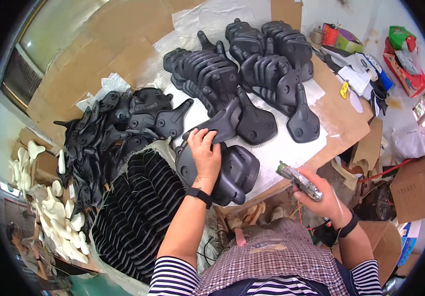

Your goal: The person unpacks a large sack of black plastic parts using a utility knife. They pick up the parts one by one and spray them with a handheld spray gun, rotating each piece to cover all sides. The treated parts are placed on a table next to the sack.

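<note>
My left hand (pixel 204 150) grips a black bicycle saddle (pixel 217 127) by its rear edge, lifted over a short stack of black saddles (pixel 237 172) at the near edge of the white-covered table (pixel 284 148). My right hand (pixel 321 195) holds a grey metal hand tool (pixel 298 181), its nozzle pointing up and left, off the table's near right corner. Rows of overlapping black saddles (pixel 252 69) lie further back on the table.
A loose heap of black saddle shells (pixel 109 133) and a sack of stacked black ribbed parts (pixel 138 212) lie at left. White foam pieces (pixel 59 217) pile at far left by another person (pixel 25 249). Cardboard boxes (pixel 414 190), gloves and packets crowd the right.
</note>
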### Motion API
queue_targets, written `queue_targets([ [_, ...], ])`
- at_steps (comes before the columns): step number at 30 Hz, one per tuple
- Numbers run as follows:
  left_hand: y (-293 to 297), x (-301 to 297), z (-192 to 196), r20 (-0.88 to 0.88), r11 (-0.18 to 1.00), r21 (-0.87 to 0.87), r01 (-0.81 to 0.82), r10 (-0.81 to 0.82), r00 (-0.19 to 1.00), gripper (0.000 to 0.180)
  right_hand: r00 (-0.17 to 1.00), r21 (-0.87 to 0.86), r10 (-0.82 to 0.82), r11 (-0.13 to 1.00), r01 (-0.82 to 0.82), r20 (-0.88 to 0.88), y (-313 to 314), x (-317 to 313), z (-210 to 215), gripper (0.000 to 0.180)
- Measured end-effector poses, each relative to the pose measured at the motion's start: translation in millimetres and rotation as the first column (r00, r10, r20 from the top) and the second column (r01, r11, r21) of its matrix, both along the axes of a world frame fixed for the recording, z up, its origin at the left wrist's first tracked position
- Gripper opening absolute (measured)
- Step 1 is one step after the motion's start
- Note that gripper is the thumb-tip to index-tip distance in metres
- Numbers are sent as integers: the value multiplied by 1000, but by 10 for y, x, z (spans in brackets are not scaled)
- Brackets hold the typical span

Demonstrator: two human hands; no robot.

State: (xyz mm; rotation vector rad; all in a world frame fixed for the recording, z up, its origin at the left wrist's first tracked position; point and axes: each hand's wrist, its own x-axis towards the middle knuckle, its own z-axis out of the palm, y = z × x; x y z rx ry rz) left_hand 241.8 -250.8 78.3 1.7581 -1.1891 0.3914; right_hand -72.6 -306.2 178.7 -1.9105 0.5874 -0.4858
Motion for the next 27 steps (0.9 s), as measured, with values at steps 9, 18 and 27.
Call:
queue_targets([
  [9,-729,5,-4,-118,989,-81,122,-131,984,23,947,-208,322,926,-314,1,40,183,87,60],
  [18,-272,111,463,-373,976,-122,179,-212,903,24,935,-230,349,916,-328,59,-188,760,-492,61],
  [27,236,73,1126,67,964,-26,266,-264,962,34,951,-204,309,931,-304,-5,-202,642,-650,55],
])
